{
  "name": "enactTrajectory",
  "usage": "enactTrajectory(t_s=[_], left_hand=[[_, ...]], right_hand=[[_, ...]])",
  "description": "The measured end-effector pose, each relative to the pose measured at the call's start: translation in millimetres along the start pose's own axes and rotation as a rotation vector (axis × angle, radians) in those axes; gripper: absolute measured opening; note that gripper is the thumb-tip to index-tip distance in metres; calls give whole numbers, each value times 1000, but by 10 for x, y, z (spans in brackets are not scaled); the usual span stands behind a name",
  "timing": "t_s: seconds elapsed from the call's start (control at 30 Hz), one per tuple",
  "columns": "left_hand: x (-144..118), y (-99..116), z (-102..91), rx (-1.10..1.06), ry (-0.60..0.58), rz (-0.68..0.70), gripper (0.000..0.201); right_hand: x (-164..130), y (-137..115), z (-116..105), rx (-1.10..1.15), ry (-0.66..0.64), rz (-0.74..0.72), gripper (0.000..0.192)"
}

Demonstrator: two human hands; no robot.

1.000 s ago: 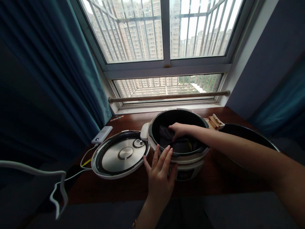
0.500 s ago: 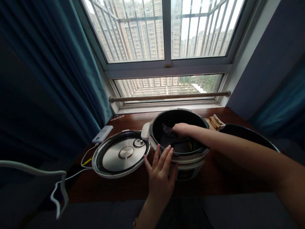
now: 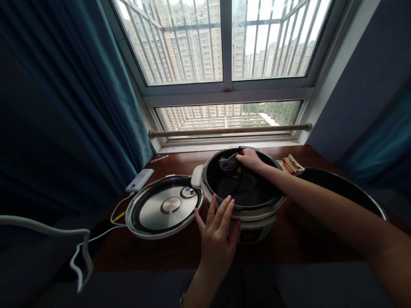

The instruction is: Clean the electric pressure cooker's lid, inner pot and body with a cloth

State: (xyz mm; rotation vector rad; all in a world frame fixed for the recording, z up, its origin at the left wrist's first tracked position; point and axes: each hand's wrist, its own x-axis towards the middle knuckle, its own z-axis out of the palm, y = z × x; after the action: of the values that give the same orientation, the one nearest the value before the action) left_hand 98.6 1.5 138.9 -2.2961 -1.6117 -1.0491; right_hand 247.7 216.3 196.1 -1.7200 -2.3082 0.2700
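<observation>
A white electric cooker (image 3: 257, 216) stands open on the wooden sill, its dark inside showing. My right hand (image 3: 248, 159) reaches into it at the far rim, holding a dark grey cloth (image 3: 227, 163) against the inner wall. My left hand (image 3: 216, 237) rests flat, fingers spread, on the cooker's near left side. The cooker's lid (image 3: 165, 206) lies upside down to the left, touching the cooker.
A white power bank (image 3: 139, 180) with a cable (image 3: 117, 212) lies behind the lid. Small wooden pieces (image 3: 290, 164) sit at the cooker's right. A large dark pot (image 3: 343, 188) stands under my right arm. Teal curtains (image 3: 80, 107) hang left; a window lies behind.
My right hand has moved with the cloth from the near inside of the cooker up to its far rim. My left hand has stayed in place.
</observation>
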Motion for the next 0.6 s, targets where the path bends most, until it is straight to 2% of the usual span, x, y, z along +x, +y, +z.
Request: enactTrajectory(t_s=[0.1,0.2,0.27,0.3,0.33,0.37,0.4,0.5,0.53,0.57,0.6], left_hand=[[0,0,-2,4,-4,-3,47],[1,-1,4,-1,-2,-7,46],[1,-1,8,-4,3,-9,46],[1,0,9,-5,6,-9,46],[1,0,10,-4,7,-9,46],[2,0,9,-1,7,-9,46],[2,0,8,3,5,-8,47],[3,2,4,22,-1,-5,47],[3,2,4,27,-1,-2,47],[2,3,4,30,2,1,47],[1,3,4,32,5,3,47]], right_hand=[[9,64,-75,250,255,158,34],[-24,91,-104,357,464,176,30],[-46,82,-112,423,544,158,31],[-56,67,-112,468,531,143,32],[-67,44,-109,519,463,124,34],[-80,15,-102,571,340,99,36],[-96,-18,-91,619,164,70,37],[-152,-107,-34,664,-526,-42,47],[-165,-121,-11,632,-696,-79,50],[-172,-124,13,576,-785,-113,51],[-172,-115,36,498,-790,-144,49]])
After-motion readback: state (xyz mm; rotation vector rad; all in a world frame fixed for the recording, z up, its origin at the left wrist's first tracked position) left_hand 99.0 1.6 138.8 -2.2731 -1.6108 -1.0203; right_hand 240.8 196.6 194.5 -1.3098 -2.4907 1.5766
